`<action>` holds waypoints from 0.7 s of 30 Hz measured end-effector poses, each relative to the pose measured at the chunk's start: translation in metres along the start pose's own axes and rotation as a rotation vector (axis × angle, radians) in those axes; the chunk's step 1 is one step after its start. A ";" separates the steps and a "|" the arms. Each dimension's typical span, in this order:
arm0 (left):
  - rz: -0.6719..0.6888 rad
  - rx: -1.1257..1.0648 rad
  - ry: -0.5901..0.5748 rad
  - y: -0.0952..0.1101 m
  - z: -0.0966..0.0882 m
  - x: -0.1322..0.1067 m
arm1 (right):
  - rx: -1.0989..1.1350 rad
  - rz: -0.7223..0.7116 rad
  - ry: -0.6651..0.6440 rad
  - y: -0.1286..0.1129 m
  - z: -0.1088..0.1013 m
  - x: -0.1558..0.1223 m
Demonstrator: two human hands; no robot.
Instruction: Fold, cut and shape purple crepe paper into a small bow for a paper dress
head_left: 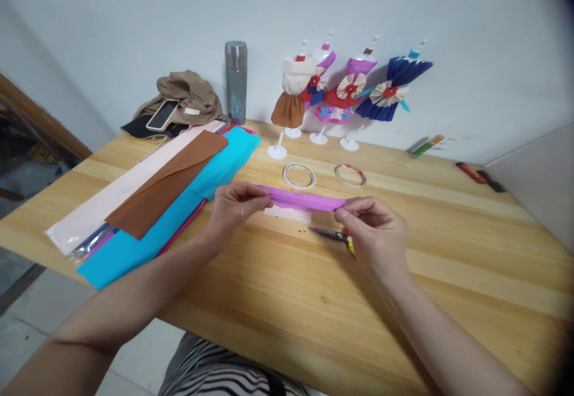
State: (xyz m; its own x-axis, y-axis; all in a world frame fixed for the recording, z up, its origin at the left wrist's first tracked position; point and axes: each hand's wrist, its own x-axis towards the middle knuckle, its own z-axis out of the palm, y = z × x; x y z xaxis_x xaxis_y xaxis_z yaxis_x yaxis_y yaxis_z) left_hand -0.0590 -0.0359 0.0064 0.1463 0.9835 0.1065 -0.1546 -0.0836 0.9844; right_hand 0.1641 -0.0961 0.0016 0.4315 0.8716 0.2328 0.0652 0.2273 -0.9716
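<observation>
A narrow strip of purple crepe paper (305, 200) is stretched between my two hands above the table. My left hand (235, 207) pinches its left end between thumb and fingers. At the other end my right hand (374, 228) grips the strip the same way. Below the strip lies a pale pink piece of paper (287, 213), with a few tiny red scraps beside it. Scissors (334, 235) with dark blades rest on the table, their yellow handle partly hidden behind my right hand. Two rolls of tape (299, 184) (361, 182) lie just beyond the strip.
Sheets of blue (130, 259), brown (165, 186) and pale pink paper are stacked at left. Behind them are a phone (164, 115), a brown cloth (191, 94) and a thermos (237, 88). Several small mannequins in paper dresses (288, 109) stand near the wall. A green cutter (427, 146) lies at right.
</observation>
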 end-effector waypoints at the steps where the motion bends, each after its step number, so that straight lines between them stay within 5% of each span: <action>1: 0.001 -0.001 -0.002 0.001 0.000 -0.001 | -0.002 0.000 0.007 0.000 0.000 0.000; 21: -0.026 0.000 -0.024 0.003 0.001 -0.003 | -0.082 -0.015 -0.013 0.000 -0.001 -0.004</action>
State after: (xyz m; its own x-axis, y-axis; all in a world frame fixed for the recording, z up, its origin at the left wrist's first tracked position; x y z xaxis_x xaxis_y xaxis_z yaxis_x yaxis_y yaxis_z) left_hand -0.0586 -0.0392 0.0091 0.1737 0.9812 0.0839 -0.1502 -0.0578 0.9870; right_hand 0.1630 -0.0996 0.0003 0.4187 0.8738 0.2472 0.1455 0.2041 -0.9681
